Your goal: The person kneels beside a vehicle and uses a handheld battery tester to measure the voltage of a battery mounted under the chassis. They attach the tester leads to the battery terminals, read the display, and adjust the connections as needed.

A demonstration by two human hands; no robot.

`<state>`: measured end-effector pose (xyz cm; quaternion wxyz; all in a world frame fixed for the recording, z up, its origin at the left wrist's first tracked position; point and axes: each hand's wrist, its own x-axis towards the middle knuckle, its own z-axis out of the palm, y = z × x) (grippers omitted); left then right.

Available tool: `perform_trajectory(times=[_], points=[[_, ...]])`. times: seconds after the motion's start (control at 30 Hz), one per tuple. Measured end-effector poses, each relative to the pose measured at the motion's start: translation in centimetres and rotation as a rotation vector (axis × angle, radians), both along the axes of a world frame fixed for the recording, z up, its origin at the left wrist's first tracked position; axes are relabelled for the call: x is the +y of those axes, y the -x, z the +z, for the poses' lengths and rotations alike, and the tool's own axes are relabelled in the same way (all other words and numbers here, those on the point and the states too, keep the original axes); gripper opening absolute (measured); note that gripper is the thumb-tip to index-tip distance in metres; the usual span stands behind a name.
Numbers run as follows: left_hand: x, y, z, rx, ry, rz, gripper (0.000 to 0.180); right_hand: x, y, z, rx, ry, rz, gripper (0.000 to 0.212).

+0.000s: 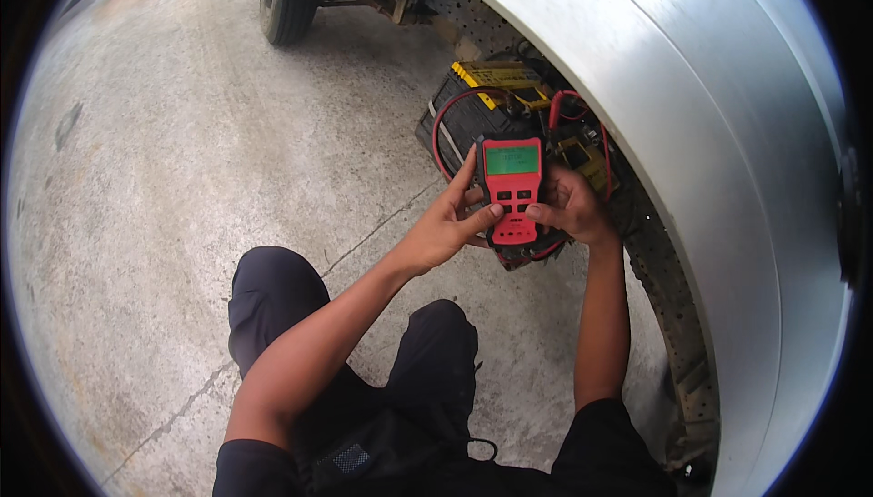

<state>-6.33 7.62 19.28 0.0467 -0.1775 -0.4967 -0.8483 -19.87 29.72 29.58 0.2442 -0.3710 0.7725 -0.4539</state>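
Observation:
Between my two hands is a red and black handheld battery tester with a lit green screen, held face up. My left hand grips its left side, the thumb lying by the lower buttons. From the right, my right hand wraps the other edge, its thumb also close to the buttons. Behind the tester sits a black vehicle battery with a yellow top. A red cable loops beside the tester over that battery, and a red clamp is near the battery's right end.
A large silver curved metal body fills the right side, with a perforated dark frame rail under its edge. A truck wheel stands at the far top. Concrete floor spreads to the left. My bent knees are below the hands.

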Motion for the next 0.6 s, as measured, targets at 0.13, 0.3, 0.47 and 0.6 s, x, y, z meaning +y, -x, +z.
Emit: perform_trajectory(times=[0.13,0.3,0.47,0.6], points=[[0.0,0.2,-0.2,-0.009,-0.016,0.005,0.102,-0.6,-0.6,0.6,0.008,0.005,0.002,0.061],[1.4,0.6,-1.4,-0.003,0.032,0.06,0.092,-0.2,0.1,0.8,-0.019,-0.059,0.014,0.063],[4.2,0.5,-2.7,-0.106,-0.139,0.081,0.073,-0.3,0.4,-0.1,-0.011,-0.001,0.109,0.067],[6.0,-0.8,-3.0,-0.125,-0.242,0.06,0.097,-0.1,0.3,0.4,-0.048,-0.11,0.142,0.068]])
